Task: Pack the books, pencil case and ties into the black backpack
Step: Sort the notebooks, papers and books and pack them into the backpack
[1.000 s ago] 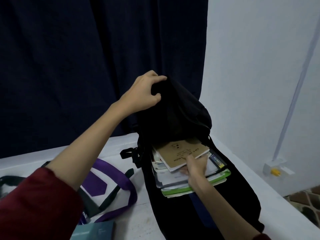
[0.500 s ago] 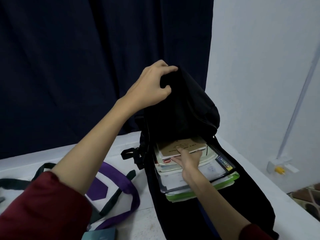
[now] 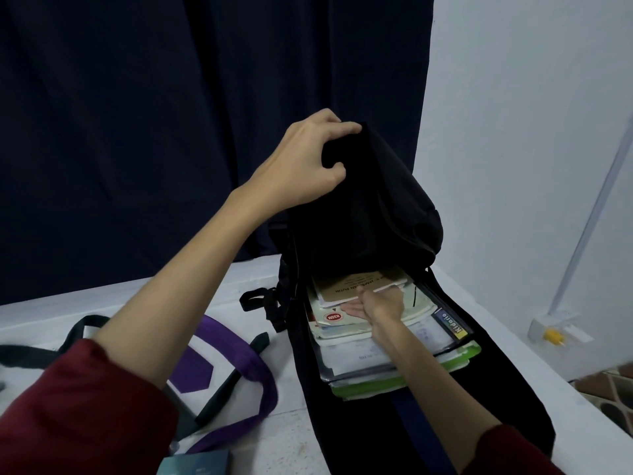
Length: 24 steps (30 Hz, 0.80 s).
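The left hand (image 3: 308, 162) grips the black backpack (image 3: 370, 217) top, holding it open; the right hand (image 3: 376, 303), fingers straight, presses the books (image 3: 394, 354) half inside; pencil case and ties seem not yet packed.

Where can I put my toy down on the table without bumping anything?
Bare patches: the white table behind the purple-strapped bag, left of the black backpack, and the strip at its right edge beside the wall. Crowded: the backpack mouth, where the right hand pushes the books, and the front left.
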Each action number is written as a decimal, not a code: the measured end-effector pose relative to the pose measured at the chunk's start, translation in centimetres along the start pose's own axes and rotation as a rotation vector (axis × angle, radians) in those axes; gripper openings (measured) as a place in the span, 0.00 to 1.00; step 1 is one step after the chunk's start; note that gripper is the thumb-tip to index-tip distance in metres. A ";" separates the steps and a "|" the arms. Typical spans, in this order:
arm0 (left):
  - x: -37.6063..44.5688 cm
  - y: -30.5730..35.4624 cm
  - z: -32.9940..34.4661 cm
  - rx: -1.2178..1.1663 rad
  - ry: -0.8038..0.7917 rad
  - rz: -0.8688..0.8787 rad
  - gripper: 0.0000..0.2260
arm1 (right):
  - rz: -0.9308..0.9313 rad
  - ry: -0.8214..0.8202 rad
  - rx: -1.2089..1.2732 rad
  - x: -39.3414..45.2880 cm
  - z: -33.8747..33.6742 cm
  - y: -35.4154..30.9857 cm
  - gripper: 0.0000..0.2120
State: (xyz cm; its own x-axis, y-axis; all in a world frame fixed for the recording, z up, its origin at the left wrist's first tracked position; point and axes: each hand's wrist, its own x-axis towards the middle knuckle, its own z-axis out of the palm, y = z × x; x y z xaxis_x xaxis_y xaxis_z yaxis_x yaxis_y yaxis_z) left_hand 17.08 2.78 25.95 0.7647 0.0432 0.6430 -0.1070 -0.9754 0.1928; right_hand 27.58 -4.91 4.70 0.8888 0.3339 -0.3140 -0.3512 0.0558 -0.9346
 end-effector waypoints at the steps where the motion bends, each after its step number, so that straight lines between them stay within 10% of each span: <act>1: 0.0 0.0 0.0 0.001 -0.003 0.000 0.22 | -0.007 -0.040 -0.024 0.0 -0.3 -0.1 0.18; 15: 0.3 0.1 0.3 0.010 -0.025 -0.014 0.22 | -0.065 0.023 -0.254 0.9 0.1 -0.3 0.07; 24: 0.0 0.0 0.5 0.025 -0.036 -0.016 0.22 | -0.679 0.092 -0.944 -0.4 -0.9 2.2 0.09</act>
State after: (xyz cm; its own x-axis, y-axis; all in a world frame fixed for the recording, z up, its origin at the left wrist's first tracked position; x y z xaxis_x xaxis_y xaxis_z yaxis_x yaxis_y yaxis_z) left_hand 17.46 2.71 25.56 0.7884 0.0512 0.6130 -0.0792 -0.9798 0.1838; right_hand 26.69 -5.78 2.67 0.8413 0.4328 0.3239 0.5294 -0.5383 -0.6558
